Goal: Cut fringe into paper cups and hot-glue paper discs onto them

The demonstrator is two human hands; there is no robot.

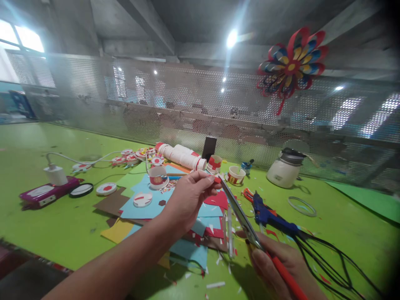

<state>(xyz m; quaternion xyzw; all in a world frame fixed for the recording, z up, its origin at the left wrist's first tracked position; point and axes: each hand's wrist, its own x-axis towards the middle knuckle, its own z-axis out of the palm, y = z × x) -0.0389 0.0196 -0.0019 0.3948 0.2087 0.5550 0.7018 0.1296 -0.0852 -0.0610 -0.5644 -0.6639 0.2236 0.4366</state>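
Note:
My left hand [190, 196] is closed in a pinch on a small piece of red paper [217, 180]. In my right hand [275, 258] is a pair of scissors [242, 218] with a red handle. The blades point up and away from me, and their tips are right beside the red paper. Whether they touch it I cannot tell. Below my left hand lie sheets of coloured paper [137, 210], mostly light blue, with red and brown ones among them. A white disc with a red mark [143, 199] rests on the sheets.
A blue hot glue gun [275, 218] and its black cable lie at the right. Cut paper cups [236, 176], stacked cups [181, 156] and a white jar [285, 168] stand farther back. At the left is a purple power strip [50, 193]. Perforated metal panels [187, 104] edge the table.

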